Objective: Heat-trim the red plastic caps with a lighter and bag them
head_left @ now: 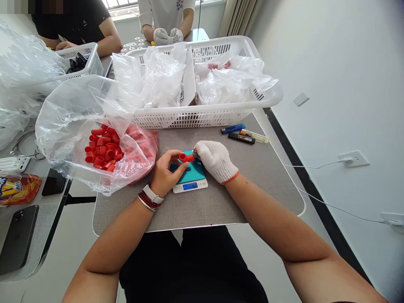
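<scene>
A red plastic elbow pipe fitting (187, 158) is pinched between the thumb and fingers of my left hand (165, 171), which is bare. My right hand (215, 160), in a white knit glove, is closed at the fitting's right end. Something small and dark shows at its fingertips, too small to name. Both hands are above a small digital scale (194, 173) with a teal platform and a lit display. To the left, a clear plastic bag (78, 101) lies open around several more red elbow fittings (104, 147).
A white plastic basket (202, 111) with bagged items stands behind the scale. Markers and a box cutter (254, 135) lie at the back right. Phones (19, 237) and a bottle (20, 189) are on the left table. Two people are across the table, one wearing gloves (167, 36).
</scene>
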### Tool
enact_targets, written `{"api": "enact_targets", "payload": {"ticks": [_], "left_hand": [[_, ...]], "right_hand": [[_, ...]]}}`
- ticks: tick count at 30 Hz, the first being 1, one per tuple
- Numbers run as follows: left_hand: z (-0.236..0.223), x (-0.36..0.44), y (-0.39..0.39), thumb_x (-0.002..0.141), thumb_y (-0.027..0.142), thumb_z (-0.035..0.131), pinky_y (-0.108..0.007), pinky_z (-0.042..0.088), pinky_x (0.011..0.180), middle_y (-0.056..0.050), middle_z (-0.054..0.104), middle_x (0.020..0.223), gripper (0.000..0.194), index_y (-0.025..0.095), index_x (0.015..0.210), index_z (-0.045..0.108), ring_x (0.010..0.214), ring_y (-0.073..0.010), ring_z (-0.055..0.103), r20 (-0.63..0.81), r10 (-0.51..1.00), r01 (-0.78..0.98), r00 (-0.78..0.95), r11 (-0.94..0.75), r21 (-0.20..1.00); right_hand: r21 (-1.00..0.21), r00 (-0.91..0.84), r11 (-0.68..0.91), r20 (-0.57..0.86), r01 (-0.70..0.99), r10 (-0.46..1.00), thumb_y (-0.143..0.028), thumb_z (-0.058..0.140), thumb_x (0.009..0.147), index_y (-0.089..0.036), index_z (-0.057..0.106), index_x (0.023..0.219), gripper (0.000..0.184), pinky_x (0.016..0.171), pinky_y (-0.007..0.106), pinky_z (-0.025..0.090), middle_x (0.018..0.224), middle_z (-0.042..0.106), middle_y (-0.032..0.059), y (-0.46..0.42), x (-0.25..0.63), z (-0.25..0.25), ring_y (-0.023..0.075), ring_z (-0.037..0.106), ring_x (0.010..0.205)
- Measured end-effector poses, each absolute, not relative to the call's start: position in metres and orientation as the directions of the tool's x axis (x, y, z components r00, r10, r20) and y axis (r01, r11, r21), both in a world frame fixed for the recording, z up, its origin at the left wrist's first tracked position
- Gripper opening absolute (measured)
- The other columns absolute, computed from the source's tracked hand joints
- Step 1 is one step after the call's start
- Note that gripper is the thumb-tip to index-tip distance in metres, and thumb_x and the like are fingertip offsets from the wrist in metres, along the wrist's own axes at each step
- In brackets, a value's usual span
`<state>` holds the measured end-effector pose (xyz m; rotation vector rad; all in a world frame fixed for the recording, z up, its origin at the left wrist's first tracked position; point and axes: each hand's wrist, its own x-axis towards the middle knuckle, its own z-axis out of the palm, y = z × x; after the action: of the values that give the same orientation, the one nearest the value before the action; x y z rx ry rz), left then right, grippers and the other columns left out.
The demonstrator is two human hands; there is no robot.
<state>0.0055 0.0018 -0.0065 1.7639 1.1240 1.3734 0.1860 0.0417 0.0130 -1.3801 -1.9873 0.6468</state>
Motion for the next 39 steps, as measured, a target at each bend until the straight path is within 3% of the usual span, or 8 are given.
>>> {"api": "enact_targets", "payload": {"ticks": [5,16,22,31,39], "left_hand": [[-0.0071,0.0055,0.0031,0.086,0.034,0.071,-0.028,0.057,0.074,-0.003,0.064,0.096,0.025,0.021,0.103,0.059,0.087,-0.014,0.065,0.441,0.898,0.224,-0.006,-0.428,0.876],[-0.0045,0.0044,0.0031,0.089,0.028,0.067,-0.027,0.055,0.073,-0.004,0.068,0.096,0.018,0.02,0.105,0.063,0.087,-0.0142,0.066,0.458,0.883,0.29,0.104,-0.467,0.835],[-0.005,0.0048,0.0031,0.087,0.035,0.069,-0.026,0.056,0.072,-0.004,0.066,0.097,0.023,0.021,0.104,0.062,0.087,-0.0138,0.066,0.453,0.891,0.239,0.037,-0.448,0.861],[-0.0022,0.0051,0.0028,0.088,0.034,0.068,-0.026,0.054,0.07,-0.003,0.067,0.094,0.02,0.02,0.102,0.063,0.082,-0.0128,0.066,0.459,0.887,0.275,0.062,-0.457,0.846],[-0.0035,0.0047,0.0017,0.088,0.032,0.069,-0.024,0.055,0.07,-0.003,0.067,0.097,0.022,0.02,0.105,0.061,0.081,-0.0111,0.065,0.464,0.885,0.252,0.033,-0.457,0.853]], "right_hand": [[-0.706,-0.318,0.343,0.173,0.619,0.932,-0.041,0.028,0.091,-0.019,0.05,0.06,0.043,0.061,0.03,0.034,0.064,0.059,0.0051,0.041,0.1879,0.016,0.0169,0.052,0.063],[-0.729,-0.246,0.348,0.248,0.59,0.937,-0.046,0.025,0.095,-0.019,0.053,0.065,0.049,0.063,0.03,0.035,0.066,0.06,0.0049,0.0399,0.188,0.015,0.0171,0.054,0.065],[-0.656,-0.318,0.385,0.226,0.649,0.921,-0.043,0.027,0.093,-0.019,0.052,0.062,0.046,0.064,0.031,0.034,0.066,0.06,0.0056,0.041,0.1902,0.0148,0.0177,0.054,0.066],[-0.697,-0.305,0.392,0.254,0.6,0.918,-0.044,0.024,0.094,-0.018,0.054,0.067,0.048,0.066,0.031,0.036,0.068,0.061,0.0061,0.0397,0.1893,0.0154,0.0174,0.054,0.067],[-0.661,-0.329,0.409,0.251,0.628,0.91,-0.041,0.026,0.093,-0.018,0.054,0.064,0.046,0.065,0.03,0.036,0.067,0.06,0.0058,0.0402,0.1905,0.014,0.0172,0.054,0.066]]}}
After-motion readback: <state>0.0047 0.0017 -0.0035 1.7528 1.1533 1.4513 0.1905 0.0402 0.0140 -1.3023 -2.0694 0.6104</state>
